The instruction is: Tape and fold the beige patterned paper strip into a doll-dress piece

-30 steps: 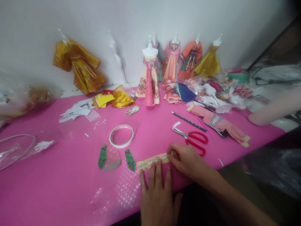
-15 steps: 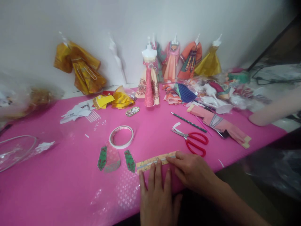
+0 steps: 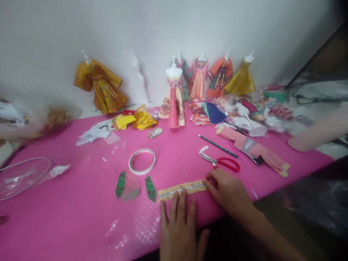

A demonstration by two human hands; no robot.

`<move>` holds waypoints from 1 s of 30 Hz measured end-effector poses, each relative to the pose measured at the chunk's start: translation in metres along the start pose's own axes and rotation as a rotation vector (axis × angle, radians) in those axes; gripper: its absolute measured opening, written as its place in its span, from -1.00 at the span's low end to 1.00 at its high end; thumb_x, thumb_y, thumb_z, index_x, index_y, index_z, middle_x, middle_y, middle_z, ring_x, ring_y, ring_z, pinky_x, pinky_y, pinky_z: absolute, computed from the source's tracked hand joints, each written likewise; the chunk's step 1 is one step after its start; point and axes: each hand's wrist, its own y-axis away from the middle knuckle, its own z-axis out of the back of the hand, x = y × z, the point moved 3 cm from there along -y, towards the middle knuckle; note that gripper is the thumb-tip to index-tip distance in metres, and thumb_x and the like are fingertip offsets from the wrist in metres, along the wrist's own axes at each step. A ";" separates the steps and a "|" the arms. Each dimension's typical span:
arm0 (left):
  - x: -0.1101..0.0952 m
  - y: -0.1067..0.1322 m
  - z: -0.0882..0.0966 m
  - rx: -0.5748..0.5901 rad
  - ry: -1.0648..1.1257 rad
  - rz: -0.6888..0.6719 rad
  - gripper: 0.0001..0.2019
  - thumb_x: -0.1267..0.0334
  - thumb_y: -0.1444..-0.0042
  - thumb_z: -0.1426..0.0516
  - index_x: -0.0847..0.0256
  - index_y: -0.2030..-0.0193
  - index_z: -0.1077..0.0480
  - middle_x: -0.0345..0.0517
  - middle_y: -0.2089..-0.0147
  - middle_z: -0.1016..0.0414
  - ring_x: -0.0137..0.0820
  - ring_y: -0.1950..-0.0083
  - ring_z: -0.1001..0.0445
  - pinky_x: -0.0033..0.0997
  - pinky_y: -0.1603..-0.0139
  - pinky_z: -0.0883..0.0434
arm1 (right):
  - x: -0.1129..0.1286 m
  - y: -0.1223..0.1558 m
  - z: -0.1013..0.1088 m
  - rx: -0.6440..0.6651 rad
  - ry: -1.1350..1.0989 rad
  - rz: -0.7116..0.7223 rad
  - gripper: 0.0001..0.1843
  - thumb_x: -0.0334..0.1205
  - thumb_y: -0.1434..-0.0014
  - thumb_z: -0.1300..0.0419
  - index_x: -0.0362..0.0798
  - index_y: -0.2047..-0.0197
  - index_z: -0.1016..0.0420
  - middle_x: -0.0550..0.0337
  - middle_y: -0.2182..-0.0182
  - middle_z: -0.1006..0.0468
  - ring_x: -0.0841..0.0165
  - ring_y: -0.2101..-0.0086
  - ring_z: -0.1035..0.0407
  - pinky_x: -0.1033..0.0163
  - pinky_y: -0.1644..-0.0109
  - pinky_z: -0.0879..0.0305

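Left hand is spreading flat, palm down, fingers apart, tips resting along the lower edge of a patterned tan strip. Right hand is curling, thumb and index coming together at the strip's right end; can't tell whether they are pinching or just pressing. Strip is lying nearly flat at the near edge of the pink tabletop: long, narrow, thin, dark print, grey band running lengthwise with a slim white line on it.

Just left, two green pointed pieces with reddish print are flanking a sheer pinkish piece with a greenish hem. Glossy, quilted-looking clear plastic is catching light below them.

Containers: a clear crinkled bag, far left, is holding white and brownish-gold stuff, blurred. Back right, a heap of clear wrapping is mixing with coloured cloth and white doll parts.

Around: tape roll is lying on its side face, hole up. Red-handled scissors are lying just beyond the right hand, which is hiding part of one handle. Dark pencil is lying behind; pink garment is overlapping a dark flat object. Dressed doll forms are lining the wall.
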 end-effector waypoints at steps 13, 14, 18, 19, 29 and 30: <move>0.055 -0.001 0.047 -0.086 0.592 0.158 -0.73 0.38 -0.33 -0.04 -0.02 -0.09 -0.35 -0.12 -0.14 -0.45 -0.31 -0.20 -0.42 -0.30 -0.20 -0.39 | 0.015 -0.002 0.011 0.035 -0.265 0.158 -0.81 -0.20 -0.26 -0.11 -0.02 0.40 -0.38 0.19 0.44 -0.46 0.34 0.42 -0.33 0.22 0.35 -0.16; 0.059 -0.005 0.052 -0.077 0.595 0.202 -0.73 0.37 -0.34 -0.04 -0.04 -0.11 -0.35 -0.12 -0.17 -0.44 -0.30 -0.23 -0.40 -0.27 -0.22 -0.38 | 0.018 -0.002 0.013 0.049 -0.295 0.176 -0.80 -0.18 -0.26 -0.11 -0.01 0.40 -0.38 0.19 0.43 -0.48 0.35 0.42 -0.34 0.24 0.34 -0.19; 0.057 -0.035 0.057 0.079 0.726 0.235 -0.65 0.28 -0.36 -0.04 -0.04 -0.25 -0.29 -0.05 -0.34 -0.31 -0.20 -0.35 -0.27 -0.04 -0.34 -0.22 | 0.035 0.000 0.020 0.176 -0.533 0.219 -0.80 -0.15 -0.28 -0.12 0.01 0.37 -0.42 0.22 0.35 -0.58 0.41 0.40 -0.41 0.30 0.31 -0.29; 0.052 -0.044 0.057 0.149 0.792 0.215 -0.61 0.26 -0.34 -0.06 -0.02 -0.29 -0.25 -0.01 -0.36 -0.29 -0.18 -0.35 -0.27 -0.03 -0.33 -0.22 | 0.039 0.000 0.022 0.224 -0.622 0.208 -0.81 -0.14 -0.27 -0.13 0.01 0.37 -0.43 0.22 0.35 -0.59 0.40 0.37 -0.44 0.30 0.29 -0.31; 0.043 -0.069 0.047 0.665 1.001 0.446 -0.81 0.17 -0.09 -0.25 0.23 0.35 -0.39 -0.34 0.46 -0.24 -0.48 0.44 -0.18 -0.49 0.48 -0.09 | 0.016 -0.001 0.020 0.256 -1.058 -0.085 -0.75 -0.06 -0.13 -0.29 -0.03 0.44 -0.40 0.24 0.49 -0.50 0.40 0.46 -0.36 0.30 0.37 -0.26; 0.046 -0.067 0.045 0.656 0.984 0.453 -0.78 0.14 -0.10 -0.24 0.23 0.36 -0.37 -0.34 0.46 -0.22 -0.48 0.45 -0.16 -0.49 0.48 -0.08 | 0.013 -0.002 0.018 0.257 -1.086 -0.112 -0.73 -0.04 -0.11 -0.31 -0.03 0.44 -0.40 0.25 0.51 -0.50 0.41 0.47 -0.36 0.31 0.38 -0.26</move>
